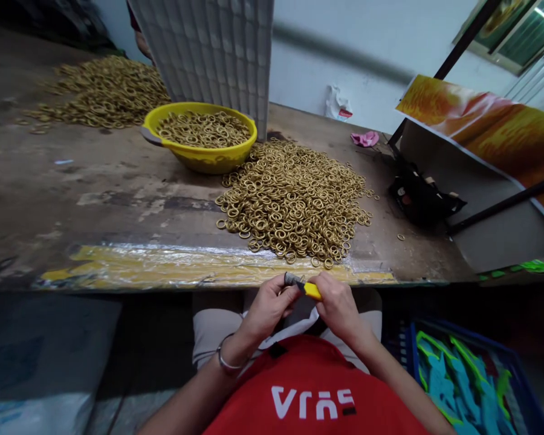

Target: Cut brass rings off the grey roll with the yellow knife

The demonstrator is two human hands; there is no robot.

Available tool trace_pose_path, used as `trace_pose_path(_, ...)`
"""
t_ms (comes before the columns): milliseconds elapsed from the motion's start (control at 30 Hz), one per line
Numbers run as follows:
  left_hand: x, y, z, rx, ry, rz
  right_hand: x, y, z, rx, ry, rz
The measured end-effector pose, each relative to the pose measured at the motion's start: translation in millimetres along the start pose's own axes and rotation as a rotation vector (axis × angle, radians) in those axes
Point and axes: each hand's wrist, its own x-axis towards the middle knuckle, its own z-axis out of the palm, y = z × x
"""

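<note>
Just off the table's front edge, my two hands meet above my lap. My right hand (338,305) is closed around a yellow-handled cutter knife (312,291), its dark front end pointing toward the left fingers. My left hand (268,309) pinches what looks like a gold ring, mostly hidden by the fingers; grey tape wraps its index finger. Right in front of the hands, a large heap of gold rings (294,205) spreads over the table. Behind it to the left, a yellow basin (208,158) is filled with similar rings.
Another ring pile (113,90) lies at the far left of the wooden table (95,199). A grey ridged panel (217,48) stands behind the basin. A black bag (424,196) and a pink cloth (365,139) are at right. Below right sits a blue crate (517,368) of blue-green pieces.
</note>
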Motion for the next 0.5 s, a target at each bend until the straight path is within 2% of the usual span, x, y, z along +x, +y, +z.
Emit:
trace_pose_path(100, -7, 0, 4.7, 0.074, 0.018, 0.029, 4, 13, 0, -0.137, -0.074, 0.052)
trace_pose_path(167, -14, 3, 7.8, 0.123, -0.011, 0.037, 7, 28, 0, -0.224, -0.099, 0.162)
trace_pose_path(233, -19, 6, 10.4, 0.139, -0.064, 0.018, 10, 43, 1, -0.263, -0.071, 0.264)
trace_pose_path(300, -19, 7, 11.8, 0.071, -0.080, -0.025, 14, 52, 4, -0.229, -0.006, 0.262)
trace_pose_path(367, -13, 5, 11.2, -0.043, -0.040, -0.078, 20, 53, 9, -0.193, 0.032, 0.209)
trace_pose_path(500, 1, -5, 4.4, -0.196, 0.059, -0.116, 39, 46, 23, -0.246, -0.059, 0.201)
